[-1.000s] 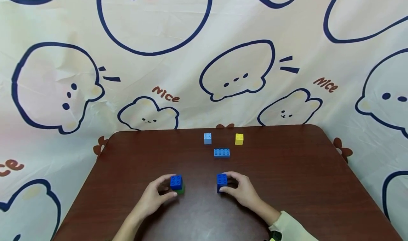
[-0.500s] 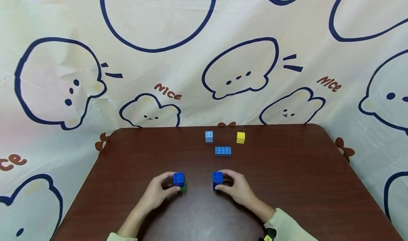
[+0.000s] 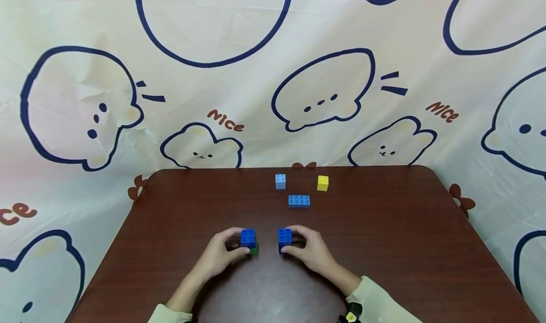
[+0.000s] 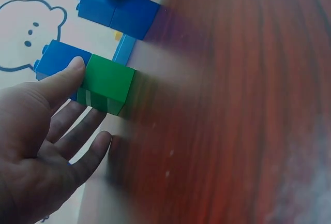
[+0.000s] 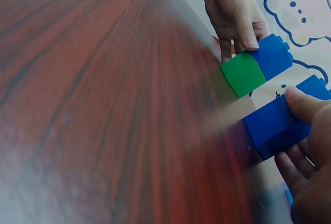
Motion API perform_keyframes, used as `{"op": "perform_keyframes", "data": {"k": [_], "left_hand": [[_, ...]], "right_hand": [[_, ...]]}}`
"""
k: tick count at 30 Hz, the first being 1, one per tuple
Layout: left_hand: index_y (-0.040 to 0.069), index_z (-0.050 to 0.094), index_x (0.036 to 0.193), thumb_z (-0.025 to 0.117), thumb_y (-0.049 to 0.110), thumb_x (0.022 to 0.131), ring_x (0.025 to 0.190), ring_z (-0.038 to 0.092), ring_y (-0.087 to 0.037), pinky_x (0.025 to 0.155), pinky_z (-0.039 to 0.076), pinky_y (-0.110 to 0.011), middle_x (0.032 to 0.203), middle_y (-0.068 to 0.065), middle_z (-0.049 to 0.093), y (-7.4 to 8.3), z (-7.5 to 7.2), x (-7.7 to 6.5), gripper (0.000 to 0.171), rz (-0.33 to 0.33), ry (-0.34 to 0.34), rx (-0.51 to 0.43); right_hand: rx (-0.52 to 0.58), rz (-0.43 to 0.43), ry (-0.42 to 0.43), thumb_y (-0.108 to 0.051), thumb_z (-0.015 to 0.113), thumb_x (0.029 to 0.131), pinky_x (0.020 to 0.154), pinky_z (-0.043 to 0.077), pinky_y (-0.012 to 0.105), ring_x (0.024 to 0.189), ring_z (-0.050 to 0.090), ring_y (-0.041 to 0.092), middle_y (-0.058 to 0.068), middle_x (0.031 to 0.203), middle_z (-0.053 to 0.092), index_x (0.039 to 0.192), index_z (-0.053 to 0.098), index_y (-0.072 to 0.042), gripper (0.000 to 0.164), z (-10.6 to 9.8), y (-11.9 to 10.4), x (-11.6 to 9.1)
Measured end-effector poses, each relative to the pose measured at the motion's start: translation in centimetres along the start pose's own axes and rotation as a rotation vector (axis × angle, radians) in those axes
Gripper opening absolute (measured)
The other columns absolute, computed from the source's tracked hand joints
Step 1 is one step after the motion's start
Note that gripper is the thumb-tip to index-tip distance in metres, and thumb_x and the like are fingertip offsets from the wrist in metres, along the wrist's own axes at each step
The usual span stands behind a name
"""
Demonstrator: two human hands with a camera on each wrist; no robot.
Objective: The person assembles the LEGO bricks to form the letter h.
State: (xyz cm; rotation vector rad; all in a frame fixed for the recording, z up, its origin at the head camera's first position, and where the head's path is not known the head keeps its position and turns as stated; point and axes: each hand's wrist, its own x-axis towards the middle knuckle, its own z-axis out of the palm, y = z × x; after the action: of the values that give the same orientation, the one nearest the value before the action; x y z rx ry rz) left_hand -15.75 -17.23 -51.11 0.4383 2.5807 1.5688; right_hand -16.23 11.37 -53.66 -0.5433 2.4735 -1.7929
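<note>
My left hand (image 3: 217, 255) pinches a two-brick stack between thumb and fingers. A blue toy building brick (image 3: 248, 238) sits on top of a green brick (image 4: 109, 83), studs up. Opposite it, my right hand (image 3: 314, 253) pinches another stack, one blue brick (image 3: 285, 235) on top of a second blue brick (image 5: 276, 129). Both stacks stand upright at the table, side by side with a narrow gap between them. In the right wrist view the left stack appears just beyond the right one.
Toward the back of the brown table (image 3: 405, 242) lie a long blue brick (image 3: 299, 201), a light blue brick (image 3: 280, 181) and a yellow brick (image 3: 323, 183). A cartoon-printed cloth (image 3: 247, 90) hangs right behind the table's far edge.
Both hands have moved inward with their stacks, the left one to the right and the right one to the left. The gap between the stacks has narrowed. The bricks at the back stay put.
</note>
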Motion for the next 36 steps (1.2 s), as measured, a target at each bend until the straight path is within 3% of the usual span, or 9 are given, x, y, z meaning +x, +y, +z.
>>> {"op": "perform_keyframes", "data": {"k": [13, 20, 36], "left_hand": [[0.004, 0.068, 0.119, 0.085, 0.012, 0.083, 0.094, 0.067, -0.021, 0.082, 0.058, -0.034, 0.110, -0.007, 0.072, 1.1, 1.1, -0.3, 0.040, -0.011, -0.037, 0.023], [0.006, 0.069, 0.116, 0.085, 0.011, 0.084, 0.095, 0.067, -0.022, 0.083, 0.058, -0.037, 0.109, -0.006, 0.072, 1.2, 1.6, -0.5, 0.037, 0.021, -0.045, 0.020], [0.006, 0.069, 0.119, 0.084, 0.009, 0.084, 0.098, 0.067, -0.020, 0.085, 0.057, -0.034, 0.111, -0.005, 0.072, 1.2, 1.9, -0.5, 0.038, -0.021, -0.047, 0.001]], "right_hand": [[-0.038, -0.049, -0.042, -0.018, 0.084, 0.086, 0.087, 0.058, 0.033, 0.098, 0.070, 0.016, 0.004, 0.112, 0.072, 0.121, 0.069, -0.008, 0.039, 0.2, -0.2, -0.5], [-0.040, -0.021, -0.043, -0.019, 0.085, 0.085, 0.088, 0.058, 0.033, 0.098, 0.069, 0.016, 0.002, 0.113, 0.072, 0.121, 0.069, -0.009, 0.041, 0.3, -0.5, -0.9], [-0.061, -0.022, -0.035, -0.014, 0.085, 0.084, 0.087, 0.058, 0.036, 0.099, 0.069, 0.019, 0.005, 0.114, 0.071, 0.122, 0.068, -0.007, 0.042, 0.6, -0.6, -1.0]]}}
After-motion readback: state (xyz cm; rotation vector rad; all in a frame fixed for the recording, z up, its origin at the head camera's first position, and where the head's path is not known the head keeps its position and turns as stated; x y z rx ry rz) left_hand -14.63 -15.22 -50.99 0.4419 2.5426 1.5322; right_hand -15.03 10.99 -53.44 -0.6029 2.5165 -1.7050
